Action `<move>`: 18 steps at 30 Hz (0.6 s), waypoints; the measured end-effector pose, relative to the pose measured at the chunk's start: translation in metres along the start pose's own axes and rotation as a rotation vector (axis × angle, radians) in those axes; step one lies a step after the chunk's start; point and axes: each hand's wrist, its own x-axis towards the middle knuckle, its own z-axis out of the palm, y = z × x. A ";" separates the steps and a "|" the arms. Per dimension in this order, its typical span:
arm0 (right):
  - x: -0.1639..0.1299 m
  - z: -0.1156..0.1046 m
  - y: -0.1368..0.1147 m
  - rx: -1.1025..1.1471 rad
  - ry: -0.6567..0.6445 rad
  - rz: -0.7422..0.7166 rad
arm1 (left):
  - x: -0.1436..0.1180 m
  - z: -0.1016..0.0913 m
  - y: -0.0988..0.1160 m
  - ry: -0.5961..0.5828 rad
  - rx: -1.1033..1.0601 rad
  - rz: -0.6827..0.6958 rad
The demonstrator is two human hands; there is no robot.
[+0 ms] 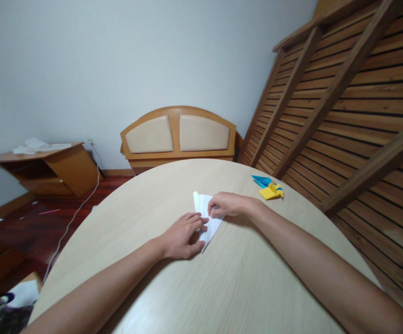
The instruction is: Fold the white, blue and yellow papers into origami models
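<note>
We see the round pale worktop filling the lower middle of the frame, its curved far edge running from the lower left up past the centre and down toward the right. Beyond that edge on the left the dark red floor lies open, crossed by a grey cable. On the right the edge comes close to a slatted wooden frame that leans across the upper right of the frame. Most of the near worktop, below and between the forearms, is bare wood.

The white folded paper lies flat near the centre of the frame, a narrow pointed shape with its tip toward the lower middle. Our left hand rests flat on the worktop with loosely spread fingers, fingertips pressing the paper's left edge. Our right hand sits on the paper's upper right part, fingers curled down and pinching or pressing it; we cannot tell which. The two hands are just beside each other, the paper between and under them.

Well apart, toward the right edge of the worktop, lie a yellow folded piece and a blue folded piece, touching each other. A wooden headboard stands against the wall in the upper middle, and a low wooden cabinet at the left.
</note>
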 end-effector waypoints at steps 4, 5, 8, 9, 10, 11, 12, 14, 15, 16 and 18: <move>0.000 0.004 0.004 -0.016 0.063 -0.002 | 0.001 -0.002 0.002 -0.001 0.003 0.005; 0.000 0.005 0.005 -0.013 0.074 -0.004 | 0.001 -0.002 0.002 0.002 0.005 0.012; 0.001 0.007 0.007 0.009 0.099 -0.018 | 0.002 -0.003 0.002 0.003 0.015 0.030; 0.001 0.006 0.008 0.016 0.106 -0.020 | 0.002 -0.002 0.002 -0.001 0.018 0.029; 0.001 0.006 0.008 0.027 0.113 -0.019 | 0.002 -0.002 0.002 -0.007 0.020 0.026; 0.001 0.006 0.009 0.041 0.119 -0.017 | 0.001 -0.002 0.001 -0.013 0.018 0.021; 0.001 0.006 0.010 0.059 0.126 -0.017 | 0.001 -0.002 0.001 -0.019 0.015 0.017; 0.001 0.007 0.012 0.101 0.140 -0.021 | 0.001 -0.002 0.000 -0.028 0.006 0.013; 0.001 0.008 0.013 0.119 0.149 -0.026 | 0.001 -0.002 0.000 -0.029 0.003 0.011; 0.001 0.009 0.015 0.133 0.160 -0.031 | 0.001 -0.002 0.000 -0.031 0.002 0.010; 0.002 0.011 0.017 0.138 0.189 -0.033 | 0.001 -0.002 0.000 -0.035 0.005 0.011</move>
